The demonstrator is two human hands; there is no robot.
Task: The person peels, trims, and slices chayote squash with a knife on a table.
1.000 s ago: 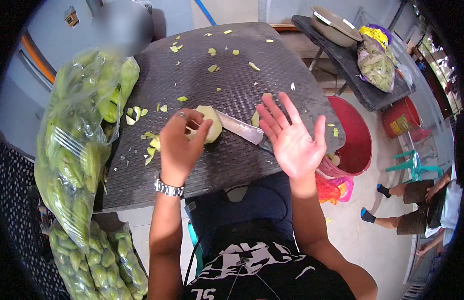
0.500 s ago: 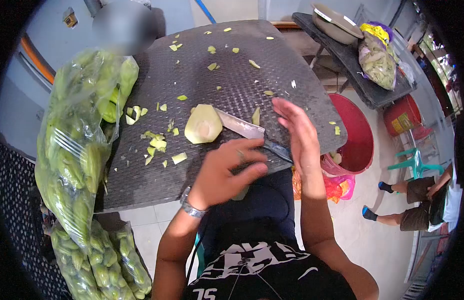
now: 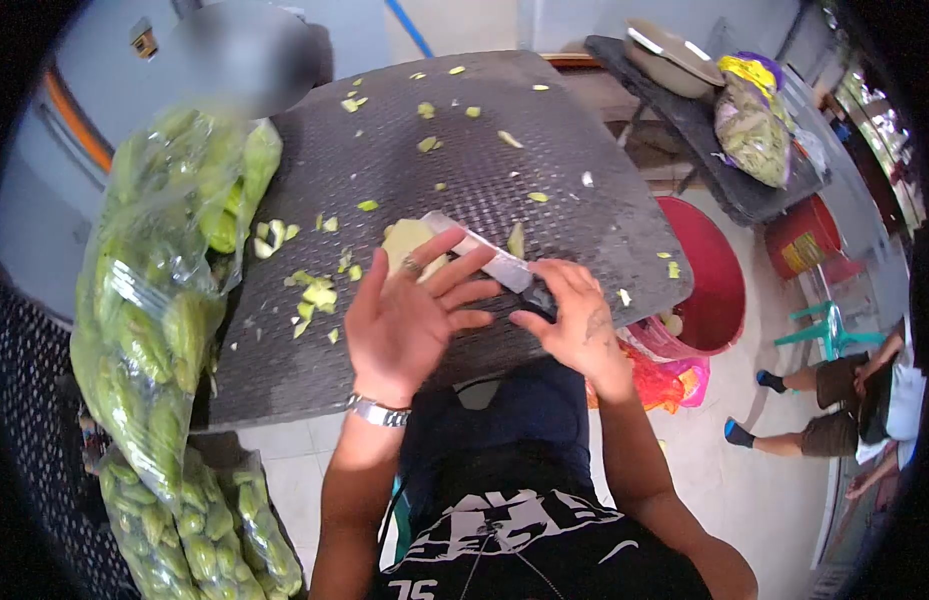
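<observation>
My left hand [image 3: 409, 315] is palm up with its fingers spread, holding nothing, in front of a peeled pale-green vegetable [image 3: 409, 240] that it partly hides. The knife [image 3: 494, 260] lies on the dark woven-pattern table [image 3: 384, 165], its wide blade angled toward the vegetable. My right hand [image 3: 576, 325] is closed about the knife's black handle, thumb on the near side and fingers on the far side. Green peel scraps [image 3: 314, 292] are scattered around.
A tall clear bag of green vegetables [image 3: 149, 290] stands at the left, with more bags [image 3: 199, 530] below. To the right are a red tub [image 3: 719, 280] and a side table with a basin [image 3: 674, 60] and a filled bag [image 3: 752, 130]. A seated person's legs [image 3: 824, 400] show far right.
My left hand has turned palm up and moved slightly left, now covering part of the vegetable. My right hand has come down from above the table's right side onto the knife handle.
</observation>
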